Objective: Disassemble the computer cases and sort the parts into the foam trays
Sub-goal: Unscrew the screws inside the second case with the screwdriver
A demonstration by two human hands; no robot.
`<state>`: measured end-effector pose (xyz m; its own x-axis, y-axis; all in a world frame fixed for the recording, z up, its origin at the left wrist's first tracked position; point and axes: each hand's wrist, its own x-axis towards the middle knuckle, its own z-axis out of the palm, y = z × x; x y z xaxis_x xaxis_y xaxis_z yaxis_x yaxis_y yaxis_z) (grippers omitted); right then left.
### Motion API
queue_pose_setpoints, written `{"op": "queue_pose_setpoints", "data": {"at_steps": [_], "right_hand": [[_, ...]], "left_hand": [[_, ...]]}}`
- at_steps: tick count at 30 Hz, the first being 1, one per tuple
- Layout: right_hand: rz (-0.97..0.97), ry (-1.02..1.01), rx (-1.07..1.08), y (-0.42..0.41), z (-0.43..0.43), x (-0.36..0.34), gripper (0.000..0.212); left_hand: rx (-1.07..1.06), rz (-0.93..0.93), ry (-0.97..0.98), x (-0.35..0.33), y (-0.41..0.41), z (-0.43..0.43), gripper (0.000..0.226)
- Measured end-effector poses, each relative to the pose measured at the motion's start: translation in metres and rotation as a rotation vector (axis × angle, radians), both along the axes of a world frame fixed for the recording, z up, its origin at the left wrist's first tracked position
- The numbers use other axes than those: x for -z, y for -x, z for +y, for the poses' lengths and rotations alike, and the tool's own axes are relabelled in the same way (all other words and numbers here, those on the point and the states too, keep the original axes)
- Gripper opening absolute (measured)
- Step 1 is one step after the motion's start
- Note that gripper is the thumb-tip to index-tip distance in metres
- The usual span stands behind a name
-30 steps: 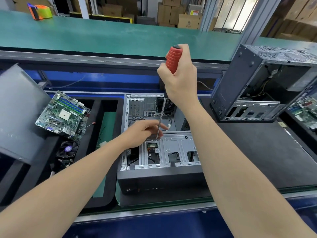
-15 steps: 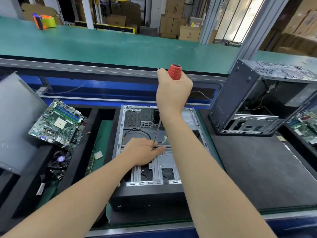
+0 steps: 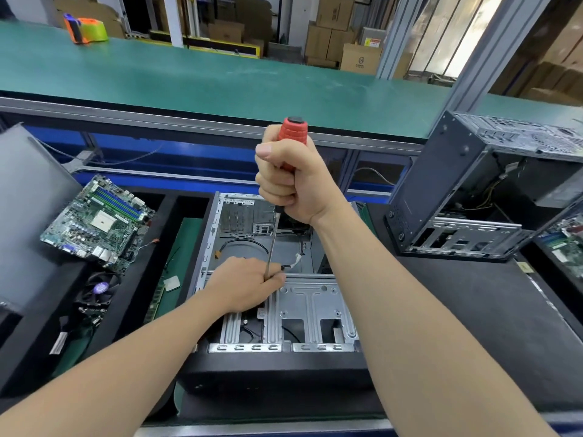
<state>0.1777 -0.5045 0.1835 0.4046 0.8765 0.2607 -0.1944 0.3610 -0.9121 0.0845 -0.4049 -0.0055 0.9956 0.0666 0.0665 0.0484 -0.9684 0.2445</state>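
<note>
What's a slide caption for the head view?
Right hand grips a red-handled screwdriver, tip down in the open computer case; left hand pinches its shaft.

You see two computer cases (image 3: 312, 307) (image 3: 419, 190), two circuit boards (image 3: 97, 222) (image 3: 568, 244), one fan (image 3: 99, 290), one screwdriver (image 3: 293, 134), one tape dispenser (image 3: 85, 28) — and your own two hands (image 3: 246, 285) (image 3: 293, 181).

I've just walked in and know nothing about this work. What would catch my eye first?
The red-handled screwdriver, held upright in the middle: the right hand grips its handle while the left hand pinches the shaft low down, over an open computer case. A green motherboard lies at left, and a second opened case sits at right.
</note>
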Motion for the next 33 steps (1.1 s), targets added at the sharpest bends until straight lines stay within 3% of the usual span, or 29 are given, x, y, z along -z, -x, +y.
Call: {"op": "queue_pose_setpoints", "data": {"at_steps": [3, 6, 10, 12, 15, 18, 20, 26, 33], "right_hand": [[-0.003, 0.002, -0.073, -0.002, -0.003, -0.002, 0.025], [-0.039, 0.033, -0.034, -0.001, -0.005, -0.005, 0.028], [-0.248, 0.208, 0.432, 0.014, -0.002, -0.016, 0.023], [-0.218, 0.285, 0.761, 0.026, 0.009, -0.014, 0.024], [-0.193, 0.221, 1.155, 0.048, 0.032, -0.005, 0.04], [-0.23, 0.168, 1.269, 0.055, 0.044, -0.005, 0.053], [-0.2, 0.168, 1.182, 0.05, 0.044, -0.008, 0.051], [-0.172, 0.125, 0.451, 0.035, 0.03, -0.009, 0.044], [-0.006, 0.023, -0.113, 0.006, 0.013, -0.006, 0.036]], "left_hand": [[0.012, 0.023, 0.027, -0.003, 0.001, 0.0, 0.026], [0.042, 0.039, -0.013, -0.004, 0.001, 0.0, 0.024], [0.091, 0.054, -0.003, -0.004, 0.003, 0.001, 0.02], [0.097, 0.057, 0.008, -0.004, 0.004, 0.003, 0.021], [0.174, 0.054, -0.002, -0.007, 0.006, 0.002, 0.033], [0.2, 0.033, 0.045, -0.007, 0.008, 0.004, 0.032], [0.146, 0.01, 0.092, -0.002, 0.007, 0.006, 0.036], [0.101, -0.014, 0.084, 0.0, 0.004, 0.007, 0.028], [0.071, -0.045, 0.065, 0.002, 0.004, 0.005, 0.031]]}}
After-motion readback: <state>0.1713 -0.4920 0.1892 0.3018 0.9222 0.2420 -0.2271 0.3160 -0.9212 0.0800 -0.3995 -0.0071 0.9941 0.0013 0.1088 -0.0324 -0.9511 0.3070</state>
